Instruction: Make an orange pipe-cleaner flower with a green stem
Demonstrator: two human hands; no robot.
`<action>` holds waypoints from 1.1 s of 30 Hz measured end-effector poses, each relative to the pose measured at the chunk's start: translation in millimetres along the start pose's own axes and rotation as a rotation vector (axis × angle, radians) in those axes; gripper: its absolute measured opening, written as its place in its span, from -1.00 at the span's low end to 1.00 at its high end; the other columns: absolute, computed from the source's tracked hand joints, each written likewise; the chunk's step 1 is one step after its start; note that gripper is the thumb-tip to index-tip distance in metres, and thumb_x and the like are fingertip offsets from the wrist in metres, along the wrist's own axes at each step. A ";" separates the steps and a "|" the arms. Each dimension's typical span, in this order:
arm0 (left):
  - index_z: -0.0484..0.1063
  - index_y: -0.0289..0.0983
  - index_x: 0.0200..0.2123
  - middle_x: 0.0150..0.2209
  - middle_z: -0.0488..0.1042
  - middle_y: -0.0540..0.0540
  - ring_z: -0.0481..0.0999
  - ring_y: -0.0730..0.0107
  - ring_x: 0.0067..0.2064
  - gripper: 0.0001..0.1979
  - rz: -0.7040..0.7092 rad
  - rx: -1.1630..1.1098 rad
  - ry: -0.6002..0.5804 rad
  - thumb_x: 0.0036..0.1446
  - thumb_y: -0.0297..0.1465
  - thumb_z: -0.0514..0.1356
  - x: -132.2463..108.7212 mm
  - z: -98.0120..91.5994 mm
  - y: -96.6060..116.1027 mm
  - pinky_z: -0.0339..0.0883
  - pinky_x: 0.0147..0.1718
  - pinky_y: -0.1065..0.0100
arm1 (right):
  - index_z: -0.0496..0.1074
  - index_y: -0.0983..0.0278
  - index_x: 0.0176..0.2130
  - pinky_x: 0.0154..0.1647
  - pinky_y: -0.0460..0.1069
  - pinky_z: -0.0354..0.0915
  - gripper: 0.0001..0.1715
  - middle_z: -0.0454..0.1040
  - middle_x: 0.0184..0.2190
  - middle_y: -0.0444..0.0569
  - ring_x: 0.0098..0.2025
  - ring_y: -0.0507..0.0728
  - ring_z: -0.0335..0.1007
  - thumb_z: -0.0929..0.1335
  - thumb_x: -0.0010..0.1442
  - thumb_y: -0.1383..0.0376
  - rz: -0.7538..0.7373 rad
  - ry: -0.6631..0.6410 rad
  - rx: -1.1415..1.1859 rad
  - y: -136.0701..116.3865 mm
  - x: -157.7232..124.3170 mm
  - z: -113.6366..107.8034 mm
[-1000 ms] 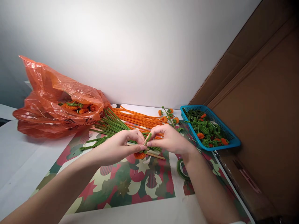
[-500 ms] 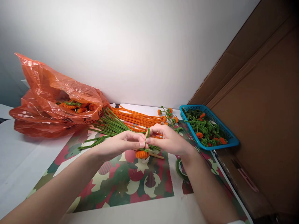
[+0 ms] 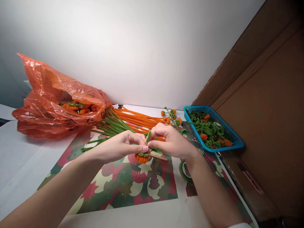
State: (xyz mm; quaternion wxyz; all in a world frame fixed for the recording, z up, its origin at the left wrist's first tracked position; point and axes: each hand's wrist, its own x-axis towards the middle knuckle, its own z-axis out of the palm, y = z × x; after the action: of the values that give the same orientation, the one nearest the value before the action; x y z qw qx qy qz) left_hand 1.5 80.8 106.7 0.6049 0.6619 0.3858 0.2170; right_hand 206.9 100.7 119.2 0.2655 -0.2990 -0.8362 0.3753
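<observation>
An orange fuzzy pumpkin (image 3: 142, 158) with a green top hangs just below my fingertips, over the patterned sheet. My left hand (image 3: 123, 146) pinches it by its green part between thumb and fingers. Close against it, my right hand (image 3: 167, 141) has its fingers bent around the green stem piece (image 3: 148, 137), which points up between the two hands. A thin wooden stick (image 3: 158, 156) lies behind the pumpkin, its left end hidden.
Green stems (image 3: 114, 122) and orange stems (image 3: 140, 118) lie behind my hands. An orange plastic bag (image 3: 59, 82) stands left; a blue basket (image 3: 237, 144) of green and orange pieces is right. Green tape (image 3: 182, 171) lies by my right forearm, near a pumpkin sprig (image 3: 174, 117).
The pumpkin has shifted slightly left and up, and its green stem piece now leans more to the right. Both hands remain together, and the view has moved slightly.
</observation>
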 end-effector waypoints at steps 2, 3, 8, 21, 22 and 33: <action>0.46 -0.28 -0.57 -0.46 0.29 0.02 0.27 0.47 -0.38 -0.65 -0.002 -0.024 0.006 0.11 -0.16 0.22 -0.1 1.2 0.7 0.21 -0.36 0.43 | 0.49 0.25 -0.38 -0.15 -0.05 0.18 -0.94 0.45 -0.41 -0.15 -0.23 0.05 0.30 0.41 0.15 0.38 -0.003 -0.003 0.008 2.3 0.5 -0.5; 0.49 -0.28 -0.55 -0.44 0.31 0.01 0.28 0.45 -0.36 -0.66 -0.001 -0.027 0.009 0.11 -0.15 0.21 -0.1 1.8 0.9 0.22 -0.33 0.42 | 0.49 0.25 -0.38 -0.14 -0.05 0.18 -0.93 0.45 -0.40 -0.15 -0.23 0.05 0.30 0.41 0.15 0.39 0.001 -0.006 0.010 3.3 0.7 -0.4; 0.59 -0.24 -0.40 -0.30 0.40 -0.05 0.38 0.35 -0.22 -0.68 0.000 -0.038 -0.075 0.13 -0.13 0.20 0.6 2.4 -0.1 0.27 -0.22 0.39 | 0.48 0.27 -0.41 -0.15 -0.05 0.18 -0.91 0.43 -0.40 -0.13 -0.22 0.06 0.31 0.40 0.16 0.37 0.028 -0.048 0.015 4.3 0.4 -1.3; 0.59 -0.20 -0.31 -0.19 0.51 -0.08 0.43 0.25 -0.10 -0.61 0.087 -0.048 0.134 0.22 -0.08 0.07 1.0 3.5 -3.2 0.26 0.03 0.23 | 0.48 0.26 -0.38 -0.16 -0.03 0.19 -0.91 0.45 -0.37 -0.12 -0.22 0.07 0.33 0.37 0.17 0.34 0.073 0.008 0.018 -2.0 -1.1 -7.1; 0.58 -0.20 -0.28 -0.13 0.52 -0.09 0.42 0.22 -0.05 -0.59 0.093 -0.052 0.170 0.23 -0.08 0.04 0.5 1.7 -2.8 0.22 0.10 0.20 | 0.48 0.26 -0.37 -0.16 -0.02 0.20 -0.91 0.45 -0.37 -0.12 -0.22 0.08 0.33 0.37 0.17 0.34 0.077 0.012 0.013 -2.3 -1.5 -7.5; 0.43 -0.26 -0.53 -0.26 0.47 -0.05 0.45 0.30 -0.20 -0.74 0.054 0.207 0.287 0.02 -0.21 0.29 -4.7 12.0 9.1 0.34 -0.17 0.30 | 0.47 0.26 -0.43 -0.18 -0.02 0.18 -0.88 0.45 -0.41 -0.12 -0.24 0.07 0.30 0.39 0.16 0.36 0.057 0.025 -0.096 -7.6 -2.1 -0.6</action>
State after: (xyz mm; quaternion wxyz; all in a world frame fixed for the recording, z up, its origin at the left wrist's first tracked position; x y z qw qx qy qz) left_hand 9.9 69.9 114.2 0.4664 0.6928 0.4707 0.2846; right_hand 206.4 95.4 125.0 0.2506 -0.3397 -0.8410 0.3385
